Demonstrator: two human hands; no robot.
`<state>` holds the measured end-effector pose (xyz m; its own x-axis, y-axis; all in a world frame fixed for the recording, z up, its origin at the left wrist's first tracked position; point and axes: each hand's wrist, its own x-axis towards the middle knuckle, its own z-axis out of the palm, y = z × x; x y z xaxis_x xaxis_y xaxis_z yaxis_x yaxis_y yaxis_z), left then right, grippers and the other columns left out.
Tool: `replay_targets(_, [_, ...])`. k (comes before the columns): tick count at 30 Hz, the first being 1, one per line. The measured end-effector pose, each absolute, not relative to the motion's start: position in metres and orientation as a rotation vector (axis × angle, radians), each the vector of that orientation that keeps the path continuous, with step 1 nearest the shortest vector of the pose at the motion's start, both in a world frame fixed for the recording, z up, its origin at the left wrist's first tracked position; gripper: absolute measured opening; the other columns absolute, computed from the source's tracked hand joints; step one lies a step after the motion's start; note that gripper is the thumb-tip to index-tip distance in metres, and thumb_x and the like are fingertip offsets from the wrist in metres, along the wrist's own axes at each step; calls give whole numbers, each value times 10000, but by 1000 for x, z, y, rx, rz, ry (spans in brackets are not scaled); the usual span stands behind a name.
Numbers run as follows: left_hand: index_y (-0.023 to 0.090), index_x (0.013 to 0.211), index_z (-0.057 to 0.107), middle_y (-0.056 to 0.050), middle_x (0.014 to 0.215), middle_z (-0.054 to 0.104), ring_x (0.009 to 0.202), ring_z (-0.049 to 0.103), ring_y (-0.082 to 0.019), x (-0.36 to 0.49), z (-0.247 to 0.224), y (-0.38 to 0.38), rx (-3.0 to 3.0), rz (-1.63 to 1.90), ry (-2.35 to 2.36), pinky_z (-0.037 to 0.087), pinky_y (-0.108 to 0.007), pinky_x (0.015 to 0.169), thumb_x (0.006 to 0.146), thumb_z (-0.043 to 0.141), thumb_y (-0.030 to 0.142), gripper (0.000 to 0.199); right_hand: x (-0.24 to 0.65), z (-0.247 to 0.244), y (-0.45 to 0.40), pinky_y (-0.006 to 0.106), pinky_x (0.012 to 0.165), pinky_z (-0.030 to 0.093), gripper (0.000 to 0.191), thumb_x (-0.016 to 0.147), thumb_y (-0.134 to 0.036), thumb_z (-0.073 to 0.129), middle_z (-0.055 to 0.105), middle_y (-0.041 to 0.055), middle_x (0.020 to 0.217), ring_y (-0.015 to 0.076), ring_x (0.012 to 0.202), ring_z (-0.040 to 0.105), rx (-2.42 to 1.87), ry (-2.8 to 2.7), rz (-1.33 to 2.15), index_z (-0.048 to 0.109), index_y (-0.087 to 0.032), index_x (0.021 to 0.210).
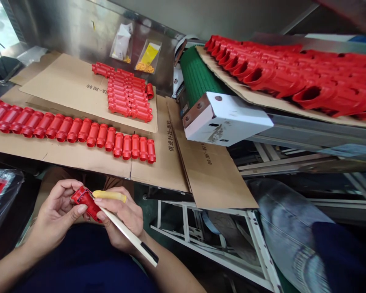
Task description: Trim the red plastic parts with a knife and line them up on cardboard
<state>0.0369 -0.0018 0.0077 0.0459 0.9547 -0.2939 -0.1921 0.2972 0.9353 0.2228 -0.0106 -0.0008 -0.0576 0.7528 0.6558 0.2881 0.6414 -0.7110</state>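
Note:
My left hand (56,209) is closed around one end of a red plastic tubular part (87,202), held above my lap. A dark line runs along the part's edge. My right hand (125,213) grips a slim white-handled tool (131,237) with a black band near its rear end. A yellow finger cot (110,195) covers one finger of this hand. The tool's front end meets the red part, but its tip is too small to make out. Fingers of my right hand also touch the part's lower end.
A row of red parts (93,134) lies on a cardboard-covered table (158,175). More red parts (129,95) sit behind it. At right, a green conveyor (198,73) carries cardboard with many red housings (271,77). Another person's denim-clad leg (289,219) is beside a white metal frame (186,232).

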Motion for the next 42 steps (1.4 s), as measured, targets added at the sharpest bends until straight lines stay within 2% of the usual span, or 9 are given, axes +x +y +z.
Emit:
replay_targets(12, [254, 1107, 697, -5, 1007, 775, 717, 745, -147, 40, 7, -6, 904, 1058, 1177, 671, -246, 671, 800, 953, 418, 433, 219, -5, -12, 410, 888, 683, 203, 1095, -253, 630, 828, 158, 1103, 240, 1015, 795, -870, -1586, 497, 740, -164, 1240])
replay_targets(19, [256, 1136, 695, -33, 993, 800, 795, 798, -202, 27, -10, -2, 1133, 1040, 1122, 687, -280, 696, 860, 903, 295, 347, 220, 1, -18, 428, 873, 677, 238, 1036, -159, 646, 823, 142, 1120, 247, 987, 798, -930, -1606, 483, 713, -184, 1263])
replay_targets(25, [264, 1091, 712, -44, 1025, 795, 828, 799, -229, 36, -1, -7, 1065, 1119, 1267, 680, -299, 709, 811, 931, 343, 364, 225, 5, -23, 420, 820, 669, 268, 977, -91, 652, 817, 154, 1048, 248, 917, 771, -947, -1635, 466, 710, -152, 1232])
replay_targets(32, [258, 1103, 709, -14, 956, 785, 717, 752, -179, 39, 12, -5, 924, 1026, 1216, 665, -267, 654, 801, 943, 382, 401, 227, 9, -22, 414, 891, 666, 207, 1082, -213, 633, 821, 152, 1121, 240, 1023, 786, -898, -1628, 523, 721, -166, 1264])
replay_targets(42, [255, 1097, 710, -27, 988, 785, 706, 740, -179, 38, 10, -7, 897, 1021, 1187, 673, -281, 634, 792, 953, 406, 418, 225, 4, -22, 435, 855, 679, 223, 1109, -276, 607, 820, 138, 1117, 253, 1004, 794, -935, -1615, 546, 730, -205, 1281])
